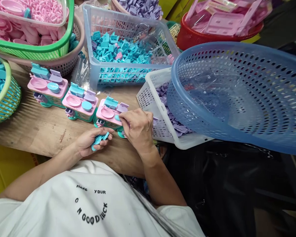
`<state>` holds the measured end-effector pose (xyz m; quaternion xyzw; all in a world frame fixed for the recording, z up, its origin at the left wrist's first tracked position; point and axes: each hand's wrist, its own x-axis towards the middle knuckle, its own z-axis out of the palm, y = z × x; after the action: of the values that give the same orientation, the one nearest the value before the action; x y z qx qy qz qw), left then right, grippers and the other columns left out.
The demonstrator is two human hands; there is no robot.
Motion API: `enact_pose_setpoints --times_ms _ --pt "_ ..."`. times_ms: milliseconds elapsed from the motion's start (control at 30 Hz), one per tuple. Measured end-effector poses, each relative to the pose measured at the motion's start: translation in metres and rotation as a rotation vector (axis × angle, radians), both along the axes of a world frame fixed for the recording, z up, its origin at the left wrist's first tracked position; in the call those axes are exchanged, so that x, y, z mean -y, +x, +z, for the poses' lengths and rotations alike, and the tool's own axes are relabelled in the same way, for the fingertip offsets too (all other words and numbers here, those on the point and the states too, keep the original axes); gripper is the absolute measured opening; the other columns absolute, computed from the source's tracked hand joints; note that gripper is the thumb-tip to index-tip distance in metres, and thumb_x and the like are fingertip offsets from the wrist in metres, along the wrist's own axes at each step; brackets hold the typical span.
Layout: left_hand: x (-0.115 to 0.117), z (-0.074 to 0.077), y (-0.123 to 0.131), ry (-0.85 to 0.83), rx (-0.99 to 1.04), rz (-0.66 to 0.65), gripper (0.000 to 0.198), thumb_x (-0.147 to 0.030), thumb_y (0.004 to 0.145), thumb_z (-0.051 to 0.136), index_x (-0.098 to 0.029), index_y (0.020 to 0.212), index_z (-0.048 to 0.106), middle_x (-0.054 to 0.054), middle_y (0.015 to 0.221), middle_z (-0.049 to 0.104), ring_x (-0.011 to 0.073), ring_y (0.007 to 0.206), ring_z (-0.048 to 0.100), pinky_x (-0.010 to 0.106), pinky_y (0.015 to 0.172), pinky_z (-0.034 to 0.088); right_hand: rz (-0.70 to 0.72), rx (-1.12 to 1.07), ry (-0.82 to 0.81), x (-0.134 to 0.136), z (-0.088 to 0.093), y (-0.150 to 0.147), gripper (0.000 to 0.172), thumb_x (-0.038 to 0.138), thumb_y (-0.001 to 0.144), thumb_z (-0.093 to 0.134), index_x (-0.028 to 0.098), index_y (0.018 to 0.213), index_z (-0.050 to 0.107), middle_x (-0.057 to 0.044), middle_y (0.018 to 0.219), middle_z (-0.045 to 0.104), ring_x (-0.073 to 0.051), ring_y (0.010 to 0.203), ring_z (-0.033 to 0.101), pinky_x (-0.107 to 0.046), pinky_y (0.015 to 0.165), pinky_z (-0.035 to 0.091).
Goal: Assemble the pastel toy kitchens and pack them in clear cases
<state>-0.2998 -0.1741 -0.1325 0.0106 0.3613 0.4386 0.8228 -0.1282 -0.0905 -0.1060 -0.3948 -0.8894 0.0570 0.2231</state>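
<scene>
Three small toy kitchen units stand in a row on the wooden table [51, 131]. The left unit [60, 86] and the middle unit [82, 98] each carry a pink oval dish, a round blue piece and upright blue and purple parts. At the right unit [111, 120], my right hand [138, 130] pinches a round blue piece [117, 118] against the pink top. My left hand [92, 141], palm up just in front of that unit, is curled around several loose blue plastic pieces [98, 140].
Behind the units is a clear blue basket [128, 67] of turquoise parts. A white basket [174, 131] of purple parts sits at the right, under a large blue colander [236, 98]. Green [39, 49], lime [8, 98] and red [187, 41] baskets of parts stand around.
</scene>
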Motion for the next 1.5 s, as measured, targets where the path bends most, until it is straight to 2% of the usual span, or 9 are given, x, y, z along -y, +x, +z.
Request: enact_pose_setpoints --times_ms 367,533,667,867,1133,1200,1300,1400,1500 --pt "-0.002 -0.003 0.005 0.009 -0.057 0.000 0.012 -0.010 0.084 0.061 -0.007 0.093 0.068 0.005 0.072 0.062 0.0040 0.045 0.047 0.009 0.030 0.028 0.017 0.119 0.067 -0.001 0.006 -0.003 0.017 0.026 0.098 0.058 0.024 0.085 0.068 -0.003 0.085 0.072 -0.023 0.090 0.055 -0.039 0.083 0.029" --pt "-0.004 0.000 0.007 -0.036 0.017 0.016 0.020 -0.013 0.096 0.048 -0.006 0.101 0.066 0.010 0.080 0.068 0.0087 0.051 0.059 0.010 0.031 0.032 -0.033 0.196 0.102 0.001 0.005 -0.009 0.019 0.023 0.098 0.057 0.022 0.081 0.066 -0.003 0.083 0.070 -0.022 0.086 0.055 -0.038 0.083 0.028" --pt "0.000 0.001 0.008 -0.067 0.013 0.035 0.032 -0.024 0.104 0.038 -0.006 0.105 0.063 0.016 0.087 0.072 0.0132 0.057 0.066 0.012 0.031 0.035 -0.042 0.116 0.157 0.015 0.009 -0.004 0.012 0.027 0.098 0.059 0.023 0.092 0.068 -0.005 0.099 0.074 -0.025 0.097 0.057 -0.040 0.086 0.031" --pt "0.012 -0.005 0.009 -0.058 -0.041 0.093 0.015 -0.013 0.095 0.054 -0.007 0.090 0.067 0.004 0.066 0.064 0.0076 0.048 0.058 0.011 0.034 0.037 0.385 0.053 0.038 0.042 0.008 0.012 0.013 0.029 0.097 0.062 0.024 0.107 0.069 -0.005 0.111 0.075 -0.024 0.108 0.060 -0.039 0.090 0.040" --pt "0.006 0.009 0.015 0.082 -0.200 -0.006 0.022 -0.010 0.094 0.050 -0.006 0.095 0.071 0.008 0.069 0.069 0.0103 0.054 0.064 0.010 0.034 0.029 0.444 0.000 -0.016 0.032 0.005 0.018 0.019 0.024 0.101 0.054 0.019 0.098 0.072 -0.007 0.096 0.075 -0.019 0.088 0.064 -0.032 0.079 0.051" --pt "0.000 0.016 0.015 0.150 -0.231 -0.050 0.023 -0.014 0.095 0.050 -0.006 0.100 0.071 0.011 0.071 0.071 0.0120 0.057 0.066 0.012 0.035 0.027 0.393 -0.061 0.041 0.025 0.007 0.018 0.019 0.023 0.101 0.053 0.019 0.099 0.071 -0.007 0.093 0.075 -0.019 0.086 0.066 -0.031 0.080 0.052" --pt "-0.008 0.020 0.016 0.308 -0.336 -0.051 0.028 -0.021 0.094 0.053 -0.006 0.114 0.066 0.013 0.078 0.075 0.0112 0.053 0.062 0.015 0.038 0.028 0.141 -0.140 0.175 0.013 0.006 0.015 0.021 0.027 0.102 0.052 0.019 0.096 0.071 -0.006 0.087 0.074 -0.018 0.083 0.067 -0.030 0.077 0.050" --pt "-0.010 0.017 0.022 0.497 -0.591 0.008 0.037 -0.023 0.095 0.052 -0.007 0.128 0.059 0.006 0.076 0.074 0.0079 0.046 0.050 0.019 0.045 0.035 -0.048 -0.099 0.274 0.003 -0.002 0.006 0.027 0.032 0.103 0.051 0.019 0.092 0.072 -0.006 0.082 0.073 -0.018 0.078 0.065 -0.030 0.073 0.045" --pt "-0.007 0.011 0.028 0.655 -0.821 0.013 0.037 -0.017 0.095 0.046 -0.009 0.129 0.058 -0.002 0.065 0.063 0.0090 0.053 0.050 0.021 0.058 0.041 -0.099 0.002 0.318 0.000 -0.010 -0.001 0.030 0.035 0.103 0.051 0.020 0.087 0.071 -0.005 0.078 0.071 -0.018 0.073 0.062 -0.030 0.069 0.039"
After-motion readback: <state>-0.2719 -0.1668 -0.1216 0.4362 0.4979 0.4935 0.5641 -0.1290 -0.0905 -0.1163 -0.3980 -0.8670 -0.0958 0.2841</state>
